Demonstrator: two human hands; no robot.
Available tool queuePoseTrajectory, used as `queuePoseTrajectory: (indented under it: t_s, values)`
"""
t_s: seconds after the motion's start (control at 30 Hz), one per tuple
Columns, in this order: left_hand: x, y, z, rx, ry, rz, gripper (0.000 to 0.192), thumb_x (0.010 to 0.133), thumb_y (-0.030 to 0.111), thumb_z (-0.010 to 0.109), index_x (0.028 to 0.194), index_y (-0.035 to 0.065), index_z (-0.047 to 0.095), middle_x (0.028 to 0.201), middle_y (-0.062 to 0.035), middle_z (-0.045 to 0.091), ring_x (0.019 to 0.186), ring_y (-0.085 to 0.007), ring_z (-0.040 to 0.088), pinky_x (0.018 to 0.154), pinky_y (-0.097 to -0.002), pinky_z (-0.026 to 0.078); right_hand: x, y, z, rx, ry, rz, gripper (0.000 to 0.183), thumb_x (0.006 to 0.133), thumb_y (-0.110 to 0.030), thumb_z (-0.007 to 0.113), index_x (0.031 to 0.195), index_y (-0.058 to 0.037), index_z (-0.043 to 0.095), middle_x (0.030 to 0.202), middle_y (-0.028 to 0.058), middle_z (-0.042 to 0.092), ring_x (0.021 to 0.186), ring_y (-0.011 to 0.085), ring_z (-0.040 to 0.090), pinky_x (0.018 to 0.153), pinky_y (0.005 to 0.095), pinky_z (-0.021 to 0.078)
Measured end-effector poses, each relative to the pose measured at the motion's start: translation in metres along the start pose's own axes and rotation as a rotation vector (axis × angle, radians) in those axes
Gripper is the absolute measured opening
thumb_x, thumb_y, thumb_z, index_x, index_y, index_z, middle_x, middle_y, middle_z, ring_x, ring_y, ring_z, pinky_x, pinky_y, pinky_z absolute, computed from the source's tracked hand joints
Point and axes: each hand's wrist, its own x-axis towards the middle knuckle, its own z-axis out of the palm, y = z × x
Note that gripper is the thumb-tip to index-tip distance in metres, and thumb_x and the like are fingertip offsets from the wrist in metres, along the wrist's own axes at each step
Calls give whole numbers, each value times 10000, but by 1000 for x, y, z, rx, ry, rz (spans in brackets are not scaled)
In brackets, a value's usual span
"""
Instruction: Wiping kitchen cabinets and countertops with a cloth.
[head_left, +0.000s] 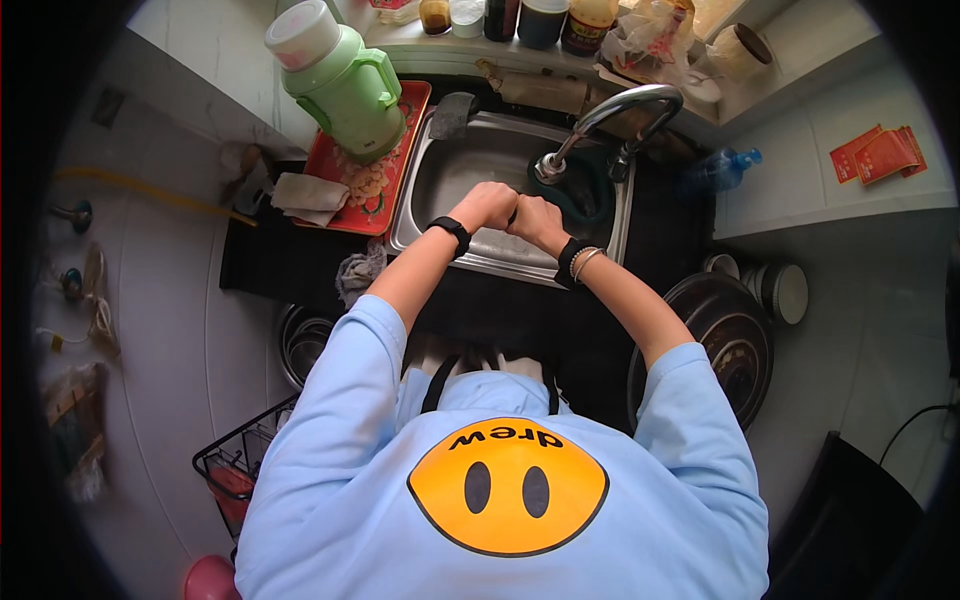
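Note:
Over the stainless steel sink (517, 268), my left hand (487, 204) and my right hand (538, 217) meet knuckle to knuckle, fingers curled in. A small dark sliver shows between them; whether it is a held thing or shadow I cannot tell, as the backs of my hands hide the fingers. Just beyond my right hand, a dark green curved item (600, 191) lies in the basin below the chrome faucet (596, 112). Draped on the sink's far left corner is a grey mesh cloth (452, 116).
Left of the sink, a red floral tray (411, 112) bears a green thermos flask (349, 94) and a folded white cloth (310, 196). A grey rag (361, 271) lies nearby. Bottles line the back sill. At right are a blue pump bottle (720, 171) and a large dark lid (709, 330).

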Motion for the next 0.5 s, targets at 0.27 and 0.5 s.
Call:
queuePoseTrajectory:
  t_s: [0.27,0.5]
  values:
    - [10,-1,-5,-294,-340,-344,150,518,95,628,616,-15,603,633,-157,614,606,-264,624,539,-341,508,8,13,10,-172,157,-187,347,672,-342,663,804,-34,575,717,151,641,684,299,638,588,380,500]
    - [5,-29,29,-840,-477,-386,155,552,69,636,676,-3,576,633,-41,565,585,-158,585,532,-285,519,15,20,12,-355,229,-535,229,712,-236,626,788,-64,495,663,115,610,615,273,626,504,342,482]
